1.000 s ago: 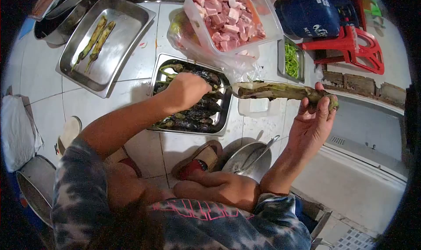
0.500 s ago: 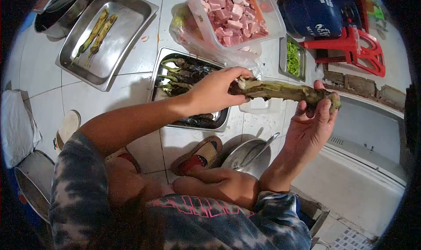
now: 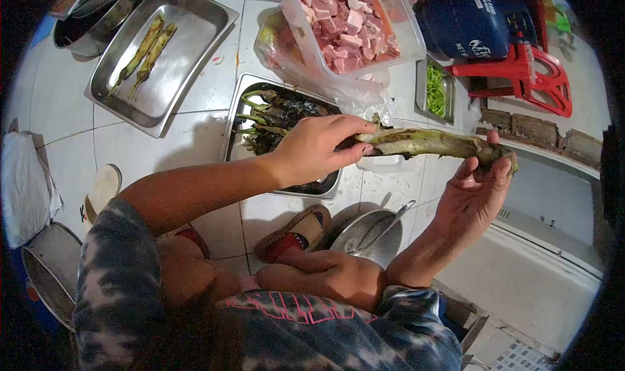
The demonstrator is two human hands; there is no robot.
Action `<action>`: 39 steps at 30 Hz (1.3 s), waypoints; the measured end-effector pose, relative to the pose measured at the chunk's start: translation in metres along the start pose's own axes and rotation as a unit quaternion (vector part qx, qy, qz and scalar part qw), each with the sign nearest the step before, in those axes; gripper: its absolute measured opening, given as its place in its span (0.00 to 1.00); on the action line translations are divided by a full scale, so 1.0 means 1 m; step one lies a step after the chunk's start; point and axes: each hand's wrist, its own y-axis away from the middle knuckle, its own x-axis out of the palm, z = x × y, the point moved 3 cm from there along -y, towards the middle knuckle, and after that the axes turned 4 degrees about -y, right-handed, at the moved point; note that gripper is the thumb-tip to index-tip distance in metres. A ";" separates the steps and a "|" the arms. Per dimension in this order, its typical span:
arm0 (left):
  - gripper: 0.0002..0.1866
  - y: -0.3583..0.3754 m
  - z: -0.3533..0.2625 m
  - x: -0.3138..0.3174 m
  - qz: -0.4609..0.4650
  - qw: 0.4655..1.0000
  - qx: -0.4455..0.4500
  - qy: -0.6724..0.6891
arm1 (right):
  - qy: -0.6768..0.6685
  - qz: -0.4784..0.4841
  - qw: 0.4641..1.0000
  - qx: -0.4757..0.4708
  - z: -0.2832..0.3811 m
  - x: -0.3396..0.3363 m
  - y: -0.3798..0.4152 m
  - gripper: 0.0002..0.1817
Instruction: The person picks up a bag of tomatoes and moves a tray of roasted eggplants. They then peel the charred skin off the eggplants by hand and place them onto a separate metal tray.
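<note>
A long charred eggplant [image 3: 423, 142], partly peeled to pale green flesh, lies across between my two hands. My left hand [image 3: 322, 148] pinches its left end, thumb and fingers pressed together. At the right end, my right hand [image 3: 478, 182] grips the stem end with its fingertips. Below and behind my left hand is a metal tray [image 3: 229, 130] with blackened eggplants [image 3: 277, 114] with green stems. Peeled eggplants [image 3: 151, 52] lie in another metal tray [image 3: 189, 29] at the upper left.
A plastic tub [image 3: 410, 39] of cubed meat [image 3: 345, 26] stands at the top. Sliced greens [image 3: 436, 89], a red stool [image 3: 521, 78] and a blue gas cylinder [image 3: 462, 22] are at the upper right. A metal bowl [image 3: 384, 241] with a utensil sits near my foot.
Both hands have shifted slightly right with the eggplant. More pale flesh shows along its left part, and a bit of peel stands up beside my left fingers.
</note>
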 end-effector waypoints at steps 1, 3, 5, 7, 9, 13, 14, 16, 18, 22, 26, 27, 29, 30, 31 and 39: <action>0.13 0.000 0.000 -0.001 -0.006 1.000 -0.007 -0.001 | -0.006 0.002 1.000 0.003 0.001 -0.002 0.000 0.13; 0.11 0.000 -0.001 0.001 -0.012 1.000 0.016 -0.015 | -0.010 0.001 1.000 0.004 0.001 -0.003 0.000 0.13; 0.09 0.000 -0.002 0.002 -0.013 0.999 0.032 -0.023 | -0.003 -0.005 1.000 -0.002 0.001 -0.002 0.000 0.13; 0.08 0.000 -0.004 0.002 -0.011 0.999 0.039 -0.026 | -0.008 -0.006 1.000 -0.001 0.002 -0.002 0.000 0.13; 0.07 -0.001 -0.006 0.002 -0.013 0.998 0.049 -0.040 | -0.012 -0.006 1.000 0.001 0.002 -0.002 0.000 0.13; 0.07 -0.001 -0.007 0.002 0.032 0.998 0.025 -0.052 | -0.007 -0.008 1.000 0.000 0.004 -0.004 0.002 0.13; 0.07 -0.001 -0.008 0.003 0.028 0.997 0.030 -0.061 | -0.003 -0.009 1.000 -0.001 0.004 -0.004 0.002 0.13; 0.06 -0.002 -0.009 0.004 0.018 0.996 0.039 -0.079 | -0.007 -0.004 1.000 0.004 0.005 -0.004 0.003 0.13; 0.06 -0.005 -0.010 0.001 0.024 0.993 0.043 -0.112 | -0.011 0.004 1.000 0.008 0.005 -0.004 0.003 0.12; 0.06 -0.009 -0.011 -0.004 0.012 0.990 0.043 -0.132 | 0.008 -0.048 0.999 0.011 0.002 -0.004 0.002 0.12; 0.06 -0.009 -0.007 -0.003 -0.009 0.992 0.011 -0.125 | 0.032 -0.091 0.995 0.010 0.002 -0.003 0.002 0.13; 0.06 -0.010 -0.005 -0.002 -0.014 0.993 0.002 -0.119 | 0.030 -0.088 0.996 0.011 0.002 -0.003 0.002 0.13; 0.05 -0.011 -0.004 -0.002 -0.018 0.994 -0.002 -0.111 | 0.025 -0.081 0.996 0.014 0.003 -0.004 0.003 0.12; 0.06 -0.012 -0.003 -0.003 -0.018 0.994 0.003 -0.108 | 0.023 -0.080 0.996 0.017 0.003 -0.004 0.003 0.12; 0.06 -0.013 -0.004 -0.004 -0.018 0.994 0.008 -0.106 | 0.021 -0.079 0.996 0.019 0.003 -0.004 0.002 0.12; 0.07 -0.016 -0.001 -0.008 -0.008 0.991 -0.131 -0.018 | 0.032 -0.087 0.996 0.015 0.002 -0.004 0.002 0.12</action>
